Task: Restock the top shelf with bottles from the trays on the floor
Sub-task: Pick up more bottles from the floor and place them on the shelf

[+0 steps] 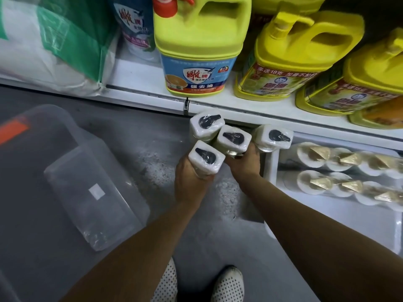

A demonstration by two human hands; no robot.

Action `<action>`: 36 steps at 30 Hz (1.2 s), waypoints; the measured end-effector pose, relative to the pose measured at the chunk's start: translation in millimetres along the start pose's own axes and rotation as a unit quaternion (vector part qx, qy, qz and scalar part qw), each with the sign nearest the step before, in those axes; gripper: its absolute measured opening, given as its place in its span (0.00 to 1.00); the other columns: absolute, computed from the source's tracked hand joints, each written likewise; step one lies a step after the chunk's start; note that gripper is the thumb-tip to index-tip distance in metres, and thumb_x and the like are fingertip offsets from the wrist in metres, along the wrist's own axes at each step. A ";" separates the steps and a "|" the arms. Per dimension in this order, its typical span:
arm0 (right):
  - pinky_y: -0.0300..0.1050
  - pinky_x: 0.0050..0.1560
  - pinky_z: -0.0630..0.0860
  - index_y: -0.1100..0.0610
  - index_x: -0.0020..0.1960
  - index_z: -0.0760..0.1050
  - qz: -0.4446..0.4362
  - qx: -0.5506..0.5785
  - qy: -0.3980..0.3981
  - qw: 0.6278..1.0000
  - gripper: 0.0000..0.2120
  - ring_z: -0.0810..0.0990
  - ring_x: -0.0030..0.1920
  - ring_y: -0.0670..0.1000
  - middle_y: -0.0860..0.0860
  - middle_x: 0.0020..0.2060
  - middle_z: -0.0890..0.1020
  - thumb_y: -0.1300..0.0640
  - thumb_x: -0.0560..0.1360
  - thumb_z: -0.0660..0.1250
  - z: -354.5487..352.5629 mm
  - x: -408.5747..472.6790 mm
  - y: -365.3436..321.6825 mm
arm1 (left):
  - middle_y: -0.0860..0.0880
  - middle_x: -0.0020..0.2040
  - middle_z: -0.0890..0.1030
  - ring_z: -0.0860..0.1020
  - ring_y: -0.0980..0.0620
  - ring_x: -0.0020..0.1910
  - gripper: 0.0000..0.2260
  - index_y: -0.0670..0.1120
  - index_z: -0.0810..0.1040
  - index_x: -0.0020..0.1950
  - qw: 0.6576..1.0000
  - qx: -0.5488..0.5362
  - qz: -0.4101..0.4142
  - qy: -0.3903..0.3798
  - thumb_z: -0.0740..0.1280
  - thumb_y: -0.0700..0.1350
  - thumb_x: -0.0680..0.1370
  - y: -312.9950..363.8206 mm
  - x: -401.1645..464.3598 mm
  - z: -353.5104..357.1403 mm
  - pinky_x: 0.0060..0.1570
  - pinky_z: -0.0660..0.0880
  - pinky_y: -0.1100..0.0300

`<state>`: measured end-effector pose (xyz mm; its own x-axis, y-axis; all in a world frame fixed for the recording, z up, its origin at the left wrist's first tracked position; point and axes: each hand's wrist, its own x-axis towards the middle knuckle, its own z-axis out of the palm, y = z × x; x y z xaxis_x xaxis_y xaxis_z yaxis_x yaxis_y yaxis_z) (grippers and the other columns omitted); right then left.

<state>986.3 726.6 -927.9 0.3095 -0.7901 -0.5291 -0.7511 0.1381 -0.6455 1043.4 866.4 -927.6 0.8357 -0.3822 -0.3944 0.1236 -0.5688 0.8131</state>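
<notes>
White tray [270,171] holds gold-capped bottles [340,168]; hands [218,171] grip four bottles [233,138].

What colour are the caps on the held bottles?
Black caps on white bottles, head view.

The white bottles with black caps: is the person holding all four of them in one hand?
No. The white bottles are shared between both hands: the left hand grips some and the right hand grips the others.

White bottles [206,158] with black pumps, yellow jugs [301,55], white black-dotted shoes [229,284], grey floor [135,136].
</notes>
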 end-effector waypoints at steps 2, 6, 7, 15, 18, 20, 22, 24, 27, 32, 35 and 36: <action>0.56 0.64 0.77 0.44 0.70 0.68 0.006 0.000 0.007 1.000 0.39 0.79 0.61 0.55 0.52 0.65 0.76 0.51 0.63 0.81 -0.3 -4.3 -0.7 | 0.54 0.51 0.83 0.82 0.54 0.52 0.24 0.54 0.78 0.57 1.000 -0.009 0.011 -0.017 0.79 0.56 0.64 -8.1 1.5 -2.1 0.45 0.81 0.51; 0.48 0.64 0.74 0.46 0.72 0.65 0.004 0.017 0.017 1.000 0.39 0.78 0.62 0.52 0.49 0.63 0.79 0.55 0.67 0.80 3.4 -6.0 1.1 | 0.54 0.57 0.82 0.80 0.53 0.58 0.32 0.53 0.76 0.63 0.999 0.010 0.024 -0.047 0.80 0.57 0.62 -23.4 4.5 -8.8 0.52 0.79 0.50; 0.46 0.63 0.74 0.47 0.72 0.65 0.013 0.022 0.024 0.999 0.38 0.78 0.62 0.52 0.49 0.63 0.79 0.56 0.68 0.80 5.0 -5.8 -0.3 | 0.56 0.56 0.82 0.80 0.56 0.58 0.30 0.55 0.76 0.62 0.998 0.013 0.023 -0.056 0.80 0.54 0.63 -24.6 4.8 -10.6 0.53 0.79 0.52; 0.45 0.62 0.72 0.52 0.69 0.69 -0.013 -0.005 0.076 0.997 0.39 0.77 0.64 0.53 0.52 0.66 0.76 0.52 0.64 0.83 12.4 -8.2 0.8 | 0.61 0.53 0.82 0.79 0.65 0.54 0.25 0.65 0.76 0.57 0.995 -0.014 0.017 -0.098 0.79 0.42 0.68 -19.5 12.5 -16.5 0.51 0.74 0.70; 0.49 0.65 0.73 0.51 0.69 0.69 -0.023 0.000 0.073 0.997 0.39 0.77 0.64 0.54 0.52 0.66 0.76 0.52 0.63 0.83 10.9 -9.2 5.0 | 0.60 0.55 0.83 0.79 0.64 0.55 0.27 0.69 0.76 0.56 0.994 -0.026 0.004 -0.103 0.80 0.43 0.67 -21.1 12.9 -17.9 0.54 0.76 0.66; 0.51 0.67 0.73 0.48 0.68 0.69 -0.030 0.007 0.069 0.997 0.40 0.77 0.64 0.53 0.50 0.65 0.77 0.50 0.62 0.84 10.1 -8.2 7.0 | 0.59 0.56 0.82 0.80 0.61 0.57 0.27 0.65 0.76 0.59 0.994 -0.025 -0.005 -0.105 0.81 0.47 0.65 -22.1 13.4 -20.0 0.56 0.77 0.61; 0.52 0.65 0.75 0.45 0.66 0.69 -0.030 0.016 0.056 0.998 0.39 0.78 0.61 0.50 0.46 0.62 0.79 0.49 0.60 0.84 5.7 -8.2 7.8 | 0.58 0.57 0.83 0.80 0.57 0.58 0.29 0.58 0.77 0.62 0.993 -0.030 -0.022 -0.111 0.80 0.55 0.62 -19.4 14.8 -23.0 0.57 0.78 0.57; 0.48 0.63 0.75 0.45 0.66 0.69 -0.024 0.028 0.027 0.999 0.39 0.78 0.58 0.47 0.43 0.59 0.80 0.53 0.61 0.84 -3.2 -11.6 9.1 | 0.57 0.57 0.83 0.81 0.55 0.59 0.37 0.56 0.76 0.66 0.993 -0.029 -0.051 -0.104 0.79 0.60 0.59 -14.2 15.4 -28.5 0.59 0.78 0.55; 0.51 0.62 0.77 0.46 0.69 0.68 -0.002 0.047 -0.022 0.999 0.41 0.79 0.59 0.49 0.42 0.57 0.80 0.55 0.61 0.84 -23.3 -25.4 12.0 | 0.54 0.57 0.82 0.81 0.52 0.56 0.41 0.55 0.71 0.67 0.990 -0.004 -0.080 -0.113 0.81 0.57 0.56 -0.1 7.7 -44.4 0.58 0.79 0.52; 0.56 0.57 0.81 0.51 0.64 0.74 0.038 0.075 -0.109 0.991 0.41 0.84 0.56 0.51 0.48 0.55 0.84 0.48 0.54 0.86 -61.2 -66.2 -3.7 | 0.56 0.54 0.83 0.82 0.52 0.55 0.41 0.57 0.71 0.62 0.985 -0.007 -0.125 -0.121 0.83 0.55 0.53 24.8 -18.6 -77.0 0.58 0.80 0.47; 0.56 0.57 0.82 0.53 0.63 0.76 0.045 0.090 -0.153 0.983 0.40 0.85 0.54 0.50 0.49 0.53 0.86 0.51 0.53 0.86 -86.9 -97.3 -27.7 | 0.54 0.55 0.84 0.83 0.52 0.54 0.40 0.55 0.74 0.60 0.980 -0.011 -0.147 -0.132 0.82 0.57 0.50 44.5 -33.3 -93.0 0.57 0.80 0.44; 0.55 0.57 0.82 0.53 0.63 0.76 0.046 0.096 -0.166 0.980 0.39 0.85 0.54 0.49 0.48 0.53 0.86 0.52 0.54 0.86 -95.1 -106.5 -36.6 | 0.53 0.55 0.84 0.83 0.52 0.54 0.40 0.54 0.74 0.60 0.979 -0.006 -0.151 -0.140 0.82 0.57 0.51 62.9 -40.0 -102.9 0.57 0.80 0.44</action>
<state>925.3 748.9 -795.6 0.4421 -0.5346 -0.7202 -0.6713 0.3352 -0.6610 1072.8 920.8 -816.6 0.5805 -0.3846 -0.7177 0.3499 -0.6781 0.6463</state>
